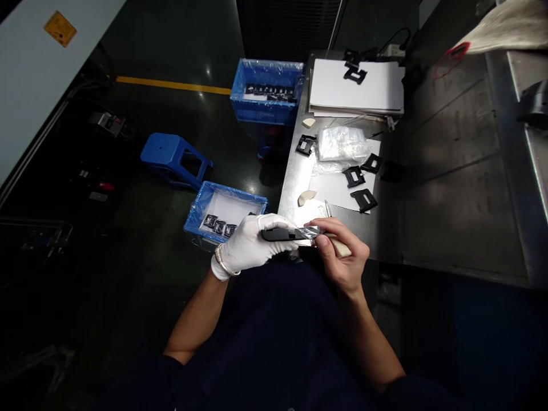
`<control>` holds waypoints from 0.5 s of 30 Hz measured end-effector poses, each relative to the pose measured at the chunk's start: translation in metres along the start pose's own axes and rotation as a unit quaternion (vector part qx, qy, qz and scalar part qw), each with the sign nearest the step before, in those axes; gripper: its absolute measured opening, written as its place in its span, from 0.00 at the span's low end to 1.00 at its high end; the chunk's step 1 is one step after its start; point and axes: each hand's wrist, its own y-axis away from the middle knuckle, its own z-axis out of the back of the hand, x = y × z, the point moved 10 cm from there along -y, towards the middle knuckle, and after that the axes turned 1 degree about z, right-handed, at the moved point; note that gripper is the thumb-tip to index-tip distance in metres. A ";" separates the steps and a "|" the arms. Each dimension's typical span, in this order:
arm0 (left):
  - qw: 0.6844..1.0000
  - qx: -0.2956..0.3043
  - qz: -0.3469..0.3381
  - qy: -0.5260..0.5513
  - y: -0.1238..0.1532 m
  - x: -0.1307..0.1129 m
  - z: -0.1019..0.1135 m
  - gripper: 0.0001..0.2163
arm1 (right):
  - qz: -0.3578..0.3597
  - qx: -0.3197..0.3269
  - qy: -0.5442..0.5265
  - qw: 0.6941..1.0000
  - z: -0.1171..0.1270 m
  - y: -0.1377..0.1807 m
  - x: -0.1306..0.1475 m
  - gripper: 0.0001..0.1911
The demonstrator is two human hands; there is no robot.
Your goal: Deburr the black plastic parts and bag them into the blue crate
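My left hand [250,244], in a white glove, is closed around a flat black plastic part [280,234] held edge-on just off the near left corner of the metal table [449,194]. My bare right hand [342,254] is closed too, pinching clear film [310,231] at the part's right end, with a pale handle [340,246] of a tool tucked under its fingers. Both hands meet above my lap.
Black frame parts [363,181] lie on a white sheet with a clear bag [340,142] behind them. A stack of white sheets [357,85] sits at the far end. Two blue bins [222,214] [265,88] of parts and a blue stool [175,160] stand on the floor to the left.
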 end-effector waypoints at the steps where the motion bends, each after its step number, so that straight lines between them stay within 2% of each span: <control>1: 1.000 0.001 -0.014 0.008 0.000 -0.003 0.000 0.12 | 0.002 0.000 -0.003 1.000 0.000 0.000 0.001 0.11; 6: 0.997 0.011 -0.062 0.038 0.000 -0.016 -0.001 0.13 | 0.015 0.003 -0.019 1.000 0.000 0.003 0.008 0.12; 15: 0.995 0.006 -0.094 0.016 0.002 -0.024 -0.001 0.14 | 0.016 0.002 -0.014 1.000 0.001 0.005 0.015 0.11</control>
